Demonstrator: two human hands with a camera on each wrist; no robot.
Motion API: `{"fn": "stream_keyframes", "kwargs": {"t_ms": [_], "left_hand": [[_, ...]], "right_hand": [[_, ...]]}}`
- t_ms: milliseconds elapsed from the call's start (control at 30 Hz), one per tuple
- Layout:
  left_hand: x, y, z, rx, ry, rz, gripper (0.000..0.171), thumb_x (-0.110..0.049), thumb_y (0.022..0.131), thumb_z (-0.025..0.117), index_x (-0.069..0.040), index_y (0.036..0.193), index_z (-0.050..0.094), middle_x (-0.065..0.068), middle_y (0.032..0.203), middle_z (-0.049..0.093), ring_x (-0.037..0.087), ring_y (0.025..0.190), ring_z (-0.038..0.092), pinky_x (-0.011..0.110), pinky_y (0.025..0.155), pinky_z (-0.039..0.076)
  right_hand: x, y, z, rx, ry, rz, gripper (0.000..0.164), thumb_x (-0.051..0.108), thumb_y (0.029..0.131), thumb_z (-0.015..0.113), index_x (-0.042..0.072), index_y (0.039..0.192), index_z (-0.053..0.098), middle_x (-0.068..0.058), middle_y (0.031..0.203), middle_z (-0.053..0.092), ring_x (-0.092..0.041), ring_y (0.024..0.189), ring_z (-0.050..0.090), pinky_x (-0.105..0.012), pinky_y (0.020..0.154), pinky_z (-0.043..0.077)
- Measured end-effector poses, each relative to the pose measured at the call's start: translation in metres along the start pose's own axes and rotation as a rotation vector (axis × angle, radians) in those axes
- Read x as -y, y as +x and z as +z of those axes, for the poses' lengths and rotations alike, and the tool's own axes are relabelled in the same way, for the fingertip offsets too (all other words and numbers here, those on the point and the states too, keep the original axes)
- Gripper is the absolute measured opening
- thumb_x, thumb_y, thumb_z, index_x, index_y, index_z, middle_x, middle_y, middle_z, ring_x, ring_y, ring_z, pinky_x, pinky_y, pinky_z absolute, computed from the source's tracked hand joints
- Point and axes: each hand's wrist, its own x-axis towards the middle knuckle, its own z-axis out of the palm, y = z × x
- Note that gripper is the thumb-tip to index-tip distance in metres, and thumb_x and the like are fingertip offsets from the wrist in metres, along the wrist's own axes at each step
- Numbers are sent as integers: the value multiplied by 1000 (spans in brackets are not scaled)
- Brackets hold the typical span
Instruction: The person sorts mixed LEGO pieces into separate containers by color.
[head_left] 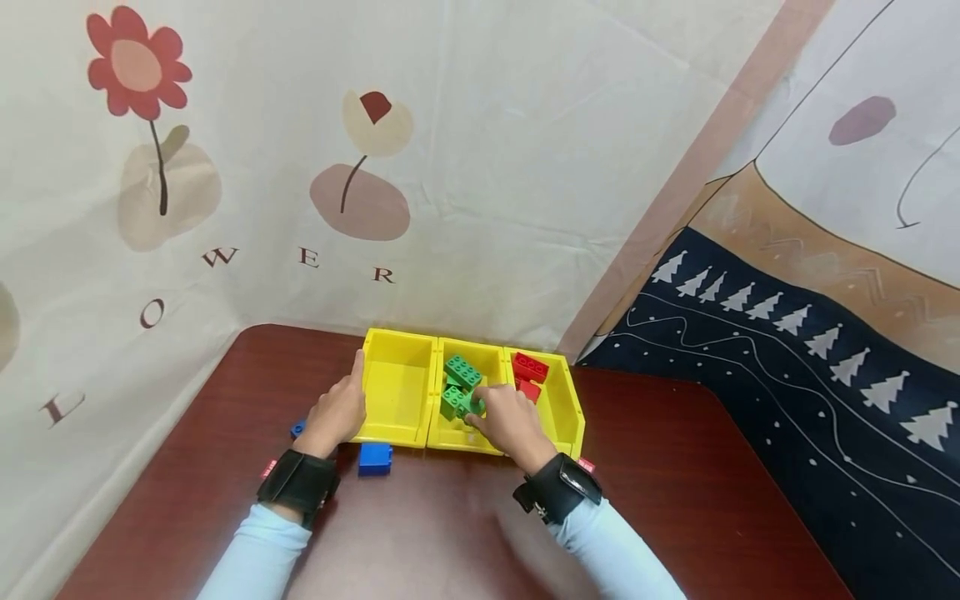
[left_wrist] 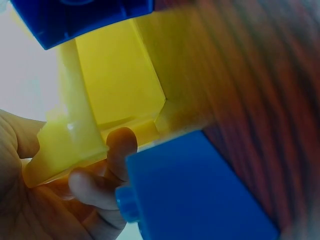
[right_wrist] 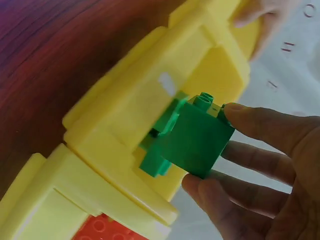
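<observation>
My left hand [head_left: 339, 414] grips the left wall of the left yellow bin [head_left: 397, 392], its index finger stretched along the edge. In the left wrist view the other fingers [left_wrist: 95, 187] curl under the bin's rim. Over the middle yellow bin [head_left: 491, 354], my right hand [head_left: 512, 421] pinches a green brick [right_wrist: 197, 140] between thumb and fingers. More green bricks [head_left: 462, 372] lie in that bin, beneath and beside the held one. A blue brick [head_left: 375, 459] sits on the table in front of the left bin; another blue brick [head_left: 297, 429] is partly hidden by my left hand.
Joined to the middle bin is the right yellow bin [head_left: 558, 404], with red bricks [head_left: 530, 367] in it. The bins stand at the back of the brown table [head_left: 420, 533], close to a printed cloth [head_left: 487, 250]. A dark patterned cloth [head_left: 675, 350] hangs at the right.
</observation>
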Motion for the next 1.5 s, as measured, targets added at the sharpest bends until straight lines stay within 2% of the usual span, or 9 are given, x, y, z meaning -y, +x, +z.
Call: {"fn": "stream_keyframes", "kwargs": {"t_ms": [267, 633, 733, 967, 1133, 1233, 1333, 1433, 1500], "left_hand": [[0, -3, 1, -8, -8, -4, 75, -10, 102, 46, -9, 158, -3, 20, 109, 54, 24, 65, 47, 34, 63, 43], [-4, -2, -2, -14, -23, 12, 77, -10, 102, 47, -11, 158, -5, 18, 105, 53, 23, 62, 46, 32, 63, 43], [-5, -1, -3, -15, -23, 5, 76, -10, 102, 46, -11, 158, -6, 19, 105, 53, 24, 63, 46, 33, 63, 43], [-2, -1, -1, -20, -15, 21, 74, -9, 102, 45, -9, 158, -4, 20, 107, 55, 24, 61, 45, 33, 59, 40], [2, -3, 6, -7, -28, 20, 74, -8, 102, 45, -8, 158, -3, 19, 104, 55, 23, 61, 45, 32, 58, 40], [3, -4, 9, -6, -32, 13, 74, -7, 101, 45, -8, 158, -3, 19, 103, 55, 23, 61, 45, 32, 59, 40], [2, -4, 8, -11, -26, 10, 74, -7, 101, 45, -9, 158, -3, 17, 99, 54, 23, 60, 44, 32, 58, 40], [2, -3, 5, -24, -30, 16, 73, -8, 102, 45, -8, 158, -2, 16, 96, 53, 23, 59, 44, 31, 58, 39], [2, -3, 2, -36, -33, 19, 73, -8, 102, 46, -8, 158, -2, 16, 96, 53, 23, 59, 44, 31, 58, 39]], "right_hand": [[-1, 14, 15, 130, -79, 91, 21, 28, 82, 79, 9, 88, 72, -2, 70, 56, -17, 59, 48, -27, 48, 36], [0, 21, 27, 197, -173, 183, 32, 37, 81, 79, 8, 79, 65, -7, 75, 58, -24, 62, 57, -37, 51, 48], [0, 18, 28, 161, -176, 171, 32, 36, 83, 77, 7, 79, 65, -7, 72, 57, -23, 59, 56, -36, 50, 47], [0, 8, 36, 47, -248, 99, 38, 36, 87, 73, 10, 62, 61, -4, 60, 53, -21, 51, 54, -35, 43, 46], [-1, 1, 43, 43, -266, 82, 36, 34, 88, 72, 11, 61, 62, -2, 57, 48, -19, 48, 50, -34, 41, 43], [-1, -2, 44, 44, -222, 103, 33, 34, 88, 72, 11, 66, 64, -2, 58, 47, -19, 49, 47, -33, 42, 42], [3, -4, 36, -3, -131, 103, 25, 31, 87, 73, 9, 78, 69, -4, 65, 55, -19, 54, 52, -32, 45, 43], [15, -5, 21, -76, -18, 25, 22, 28, 87, 74, 7, 94, 73, -7, 81, 68, -21, 67, 63, -31, 54, 51], [28, -6, 11, -115, 32, -70, 24, 27, 87, 74, 7, 100, 74, -8, 93, 72, -22, 78, 68, -31, 64, 56]]}}
